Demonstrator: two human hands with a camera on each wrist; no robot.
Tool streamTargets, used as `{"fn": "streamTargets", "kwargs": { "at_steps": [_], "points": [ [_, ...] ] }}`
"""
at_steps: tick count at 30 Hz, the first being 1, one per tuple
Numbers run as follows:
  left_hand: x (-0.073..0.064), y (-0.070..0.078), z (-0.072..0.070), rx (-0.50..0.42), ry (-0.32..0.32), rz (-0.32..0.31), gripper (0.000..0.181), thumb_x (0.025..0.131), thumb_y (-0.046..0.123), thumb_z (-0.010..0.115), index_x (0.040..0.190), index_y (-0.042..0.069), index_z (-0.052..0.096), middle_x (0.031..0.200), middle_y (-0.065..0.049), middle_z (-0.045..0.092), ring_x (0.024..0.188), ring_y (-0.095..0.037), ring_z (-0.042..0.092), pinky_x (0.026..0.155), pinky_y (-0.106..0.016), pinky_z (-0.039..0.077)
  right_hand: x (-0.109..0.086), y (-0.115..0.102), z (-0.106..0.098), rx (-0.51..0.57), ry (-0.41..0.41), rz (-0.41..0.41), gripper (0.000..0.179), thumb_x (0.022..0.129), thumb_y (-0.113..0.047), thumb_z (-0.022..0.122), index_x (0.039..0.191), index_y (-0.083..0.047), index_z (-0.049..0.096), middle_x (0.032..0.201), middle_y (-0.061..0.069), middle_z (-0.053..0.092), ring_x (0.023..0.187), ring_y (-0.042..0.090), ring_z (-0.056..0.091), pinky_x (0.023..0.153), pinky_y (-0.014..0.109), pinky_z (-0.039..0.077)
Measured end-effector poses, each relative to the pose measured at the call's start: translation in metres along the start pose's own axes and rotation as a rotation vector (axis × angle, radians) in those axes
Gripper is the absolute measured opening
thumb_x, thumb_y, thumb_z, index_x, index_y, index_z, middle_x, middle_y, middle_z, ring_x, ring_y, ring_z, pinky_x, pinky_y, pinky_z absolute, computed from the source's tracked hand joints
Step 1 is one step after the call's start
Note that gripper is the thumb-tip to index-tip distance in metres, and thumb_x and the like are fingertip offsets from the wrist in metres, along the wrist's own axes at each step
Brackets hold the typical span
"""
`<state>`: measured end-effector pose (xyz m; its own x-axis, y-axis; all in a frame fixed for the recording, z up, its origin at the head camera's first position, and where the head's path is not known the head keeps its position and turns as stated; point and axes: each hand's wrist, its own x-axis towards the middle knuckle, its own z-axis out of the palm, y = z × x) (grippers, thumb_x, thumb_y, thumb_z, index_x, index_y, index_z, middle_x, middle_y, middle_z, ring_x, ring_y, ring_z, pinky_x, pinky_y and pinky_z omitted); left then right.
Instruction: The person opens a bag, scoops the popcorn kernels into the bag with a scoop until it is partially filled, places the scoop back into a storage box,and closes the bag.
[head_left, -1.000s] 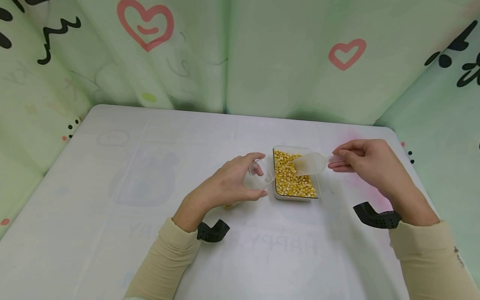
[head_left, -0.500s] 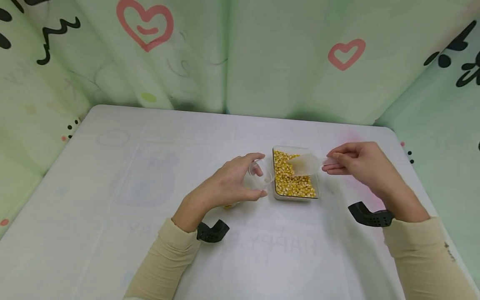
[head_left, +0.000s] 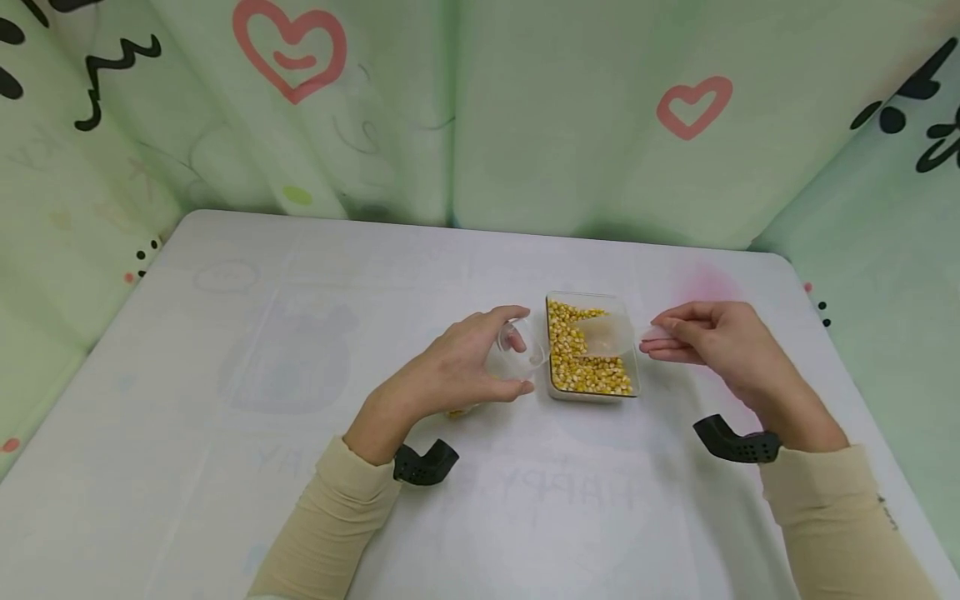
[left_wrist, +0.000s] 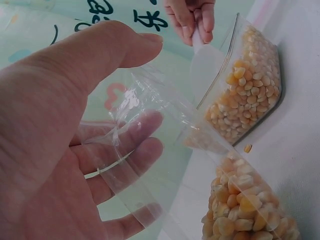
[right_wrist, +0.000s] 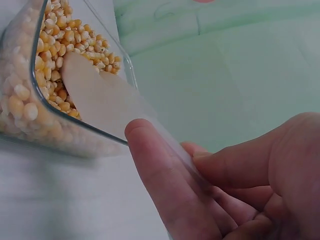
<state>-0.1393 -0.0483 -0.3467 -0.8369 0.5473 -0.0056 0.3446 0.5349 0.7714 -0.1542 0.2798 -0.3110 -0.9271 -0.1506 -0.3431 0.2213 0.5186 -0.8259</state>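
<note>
My left hand (head_left: 465,358) curves its thumb and fingers round the mouth of a clear plastic bag (head_left: 517,354), and the mouth stands wide. Corn kernels fill the bag's lower part, as the left wrist view shows; most of them are hidden under the hand in the head view. Right of the bag is a clear rectangular container (head_left: 594,395) of yellow corn kernels (head_left: 570,350). My right hand (head_left: 712,337) pinches the handle of a translucent white scoop (head_left: 606,335) between thumb and fingers. The scoop's blade (right_wrist: 95,95) tilts down into the kernels, its front edge partly buried.
A single loose kernel (left_wrist: 248,148) lies on the white table (head_left: 300,492) between bag and container. Green printed curtains (head_left: 525,125) enclose the table's back and sides. Each wrist wears a black camera mount (head_left: 426,463).
The right hand has moved left and slightly down, pushing the scoop farther into the container and lower among the kernels. My left hand and the bag have stayed in place.
</note>
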Motion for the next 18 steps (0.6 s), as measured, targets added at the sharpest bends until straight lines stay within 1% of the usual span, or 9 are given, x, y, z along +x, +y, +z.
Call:
{"fn": "streamTargets", "kwargs": {
  "at_steps": [5, 11, 18],
  "points": [
    [0.0, 0.0, 0.0, -0.003, 0.0, -0.001, 0.08, 0.081, 0.034, 0.078, 0.148, 0.014, 0.039, 0.114, 0.004, 0.066, 0.113, -0.021, 0.056, 0.101, -0.037, 0.043, 0.002, 0.005, 0.0, 0.061, -0.013, 0.018, 0.043, 0.105, -0.021, 0.047, 0.132, 0.013, 0.047, 0.096, -0.005, 0.077, 0.095, 0.014, 0.075, 0.084, 0.025, 0.056],
    [0.0, 0.0, 0.0, -0.011, 0.0, 0.003, 0.08, 0.081, 0.034, 0.077, 0.148, 0.013, 0.04, 0.114, 0.003, 0.066, 0.113, -0.024, 0.057, 0.1, -0.037, 0.043, 0.005, 0.011, 0.0, 0.1, -0.018, 0.008, 0.042, 0.105, -0.019, 0.047, 0.131, 0.015, 0.046, 0.096, -0.006, 0.076, 0.096, 0.015, 0.075, 0.085, 0.027, 0.056],
    [0.001, -0.001, 0.0, -0.01, 0.001, -0.002, 0.079, 0.081, 0.035, 0.077, 0.148, 0.015, 0.04, 0.113, 0.005, 0.065, 0.113, -0.023, 0.057, 0.1, -0.037, 0.043, 0.008, 0.017, 0.001, 0.148, -0.02, 0.001, 0.044, 0.105, -0.019, 0.048, 0.132, 0.015, 0.045, 0.096, -0.006, 0.076, 0.093, 0.011, 0.074, 0.084, 0.025, 0.056]
  ]
}}
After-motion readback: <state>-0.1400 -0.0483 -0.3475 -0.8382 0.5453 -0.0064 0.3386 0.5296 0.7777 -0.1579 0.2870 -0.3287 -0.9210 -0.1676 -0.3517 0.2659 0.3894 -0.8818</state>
